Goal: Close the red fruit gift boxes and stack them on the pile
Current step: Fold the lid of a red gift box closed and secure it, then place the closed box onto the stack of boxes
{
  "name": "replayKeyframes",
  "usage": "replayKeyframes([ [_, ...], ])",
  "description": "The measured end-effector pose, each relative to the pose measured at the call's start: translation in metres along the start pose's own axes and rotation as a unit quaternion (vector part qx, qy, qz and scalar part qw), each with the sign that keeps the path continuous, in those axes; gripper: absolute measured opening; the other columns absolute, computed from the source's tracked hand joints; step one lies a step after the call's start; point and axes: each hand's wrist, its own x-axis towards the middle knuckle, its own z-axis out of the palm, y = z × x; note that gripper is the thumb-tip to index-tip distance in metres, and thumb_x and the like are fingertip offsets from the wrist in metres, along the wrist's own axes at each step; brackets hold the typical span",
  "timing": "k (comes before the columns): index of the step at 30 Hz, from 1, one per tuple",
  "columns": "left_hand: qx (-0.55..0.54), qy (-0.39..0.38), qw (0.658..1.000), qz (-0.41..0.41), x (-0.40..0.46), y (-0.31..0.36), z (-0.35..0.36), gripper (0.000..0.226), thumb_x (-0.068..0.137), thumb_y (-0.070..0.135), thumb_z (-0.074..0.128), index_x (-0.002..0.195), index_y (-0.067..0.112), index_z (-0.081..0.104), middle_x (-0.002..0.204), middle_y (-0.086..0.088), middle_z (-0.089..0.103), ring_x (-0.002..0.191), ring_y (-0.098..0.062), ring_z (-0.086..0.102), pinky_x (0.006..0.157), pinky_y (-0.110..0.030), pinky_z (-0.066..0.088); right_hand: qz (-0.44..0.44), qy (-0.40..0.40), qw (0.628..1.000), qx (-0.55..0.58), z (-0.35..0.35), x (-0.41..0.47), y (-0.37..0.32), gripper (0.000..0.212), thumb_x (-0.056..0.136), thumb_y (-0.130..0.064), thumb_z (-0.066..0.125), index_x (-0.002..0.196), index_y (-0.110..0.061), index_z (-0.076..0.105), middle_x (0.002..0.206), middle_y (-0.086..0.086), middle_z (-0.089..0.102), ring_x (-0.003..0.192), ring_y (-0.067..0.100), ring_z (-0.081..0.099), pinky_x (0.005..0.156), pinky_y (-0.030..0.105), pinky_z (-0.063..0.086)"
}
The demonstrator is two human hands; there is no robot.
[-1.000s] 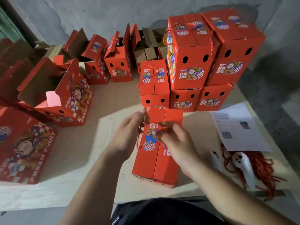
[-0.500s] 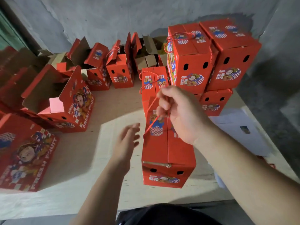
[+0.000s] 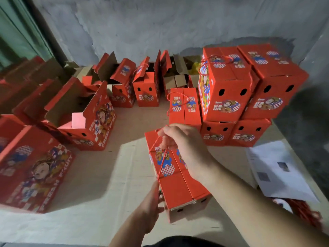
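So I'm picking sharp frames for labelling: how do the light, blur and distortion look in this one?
Head view: a bright patch lights the table centre, with shadow at the edges; the right hand and the box it lifts by the cord are slightly motion-blurred; wide-angle distortion tilts the stacked boxes outward.
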Motion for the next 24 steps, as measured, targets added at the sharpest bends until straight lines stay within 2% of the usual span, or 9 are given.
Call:
replayKeyframes([
  [2, -0.068, 0.008, 0.994, 0.081, -0.006, 0.01, 0.004, 0.067, 0.096, 0.082, 0.027, 0.128, 0.044, 0.071, 0.134, 0.005, 0.071, 0.121, -0.013, 0.068, 0.099, -0.037, 0.051, -0.014, -0.013, 1.0, 0.009, -0.003, 0.014, -0.012, 0.047, 0.081, -0.044, 0.056, 0.09, -0.001, 0.074, 0.079, 0.011, 0.072, 0.077, 0.019, 0.063, 0.079, 0.044, 0.048],
  [5, -0.149, -0.05, 0.963, 0.22, -0.032, 0.051, 0.009, 0.072, 0.094, 0.085, 0.034, 0.142, 0.039, 0.061, 0.147, -0.004, 0.062, 0.133, -0.022, 0.061, 0.102, -0.035, 0.056, -0.062, -0.036, 0.997, 0.022, -0.007, 0.049, -0.05, 0.038, 0.083, -0.039, 0.057, 0.092, -0.007, 0.075, 0.08, 0.007, 0.073, 0.077, 0.011, 0.065, 0.076, 0.035, 0.046],
  [7, -0.155, -0.049, 0.944, 0.288, -0.047, 0.091, 0.011, 0.075, 0.094, 0.08, 0.047, 0.146, 0.027, 0.056, 0.146, -0.012, 0.062, 0.13, -0.029, 0.063, 0.096, -0.039, 0.059, -0.099, -0.037, 0.994, 0.041, -0.013, 0.08, -0.084, 0.03, 0.084, -0.035, 0.056, 0.09, -0.012, 0.074, 0.077, 0.004, 0.072, 0.076, 0.012, 0.065, 0.074, 0.034, 0.045],
  [9, -0.136, 0.005, 0.933, 0.333, -0.057, 0.138, 0.008, 0.085, 0.087, 0.074, 0.064, 0.153, 0.023, 0.048, 0.144, -0.015, 0.063, 0.128, -0.034, 0.064, 0.1, -0.051, 0.057, -0.13, -0.046, 0.989, 0.058, -0.02, 0.107, -0.119, 0.028, 0.084, -0.034, 0.055, 0.09, -0.013, 0.072, 0.075, 0.002, 0.07, 0.075, 0.014, 0.063, 0.07, 0.031, 0.043],
  [12, -0.103, -0.012, 0.914, 0.392, -0.067, 0.205, -0.003, 0.071, 0.093, 0.049, 0.061, 0.158, 0.029, 0.039, 0.146, -0.01, 0.062, 0.132, -0.035, 0.062, 0.108, -0.058, 0.049, -0.191, -0.082, 0.976, 0.071, -0.036, 0.136, -0.164, 0.027, 0.095, -0.029, 0.051, 0.093, -0.011, 0.071, 0.076, 0.0, 0.069, 0.077, 0.016, 0.063, 0.067, 0.028, 0.043],
  [16, -0.087, -0.058, 0.908, 0.406, -0.057, 0.273, -0.005, 0.042, 0.095, 0.039, 0.059, 0.134, 0.028, 0.066, 0.131, -0.014, 0.071, 0.117, -0.033, 0.071, 0.087, -0.044, 0.062, -0.258, -0.075, 0.963, 0.039, -0.054, 0.167, -0.206, 0.025, 0.096, -0.03, 0.05, 0.094, -0.014, 0.068, 0.078, -0.003, 0.07, 0.08, 0.014, 0.066, 0.067, 0.025, 0.047],
  [19, -0.036, -0.016, 0.914, 0.405, -0.024, 0.298, -0.001, 0.044, 0.097, 0.032, 0.058, 0.139, 0.024, 0.063, 0.128, -0.01, 0.073, 0.118, -0.029, 0.071, 0.094, -0.042, 0.06, -0.262, 0.003, 0.965, -0.016, -0.068, 0.193, -0.199, 0.022, 0.089, -0.028, 0.056, 0.085, -0.012, 0.069, 0.075, 0.005, 0.07, 0.073, 0.019, 0.064, 0.062, 0.028, 0.044],
  [22, 0.02, 0.033, 0.942, 0.334, 0.02, 0.295, 0.011, 0.041, 0.097, 0.03, 0.063, 0.138, 0.034, 0.063, 0.11, 0.006, 0.08, 0.096, -0.011, 0.077, 0.071, -0.029, 0.062, -0.165, 0.041, 0.975, -0.142, -0.086, 0.213, -0.15, 0.025, 0.093, -0.021, 0.061, 0.086, 0.001, 0.072, 0.084, 0.022, 0.074, 0.071, 0.027, 0.063, 0.065, 0.038, 0.051],
  [24, 0.037, -0.001, 0.957, 0.287, 0.043, 0.28, 0.02, 0.027, 0.105, 0.037, 0.055, 0.125, 0.051, 0.065, 0.107, 0.012, 0.079, 0.086, -0.005, 0.076, 0.059, -0.023, 0.058, -0.054, 0.008, 0.945, -0.323, -0.098, 0.213, -0.108, 0.032, 0.096, -0.028, 0.063, 0.116, -0.003, 0.068, 0.105, 0.021, 0.074, 0.083, 0.027, 0.065, 0.076, 0.042, 0.054],
])
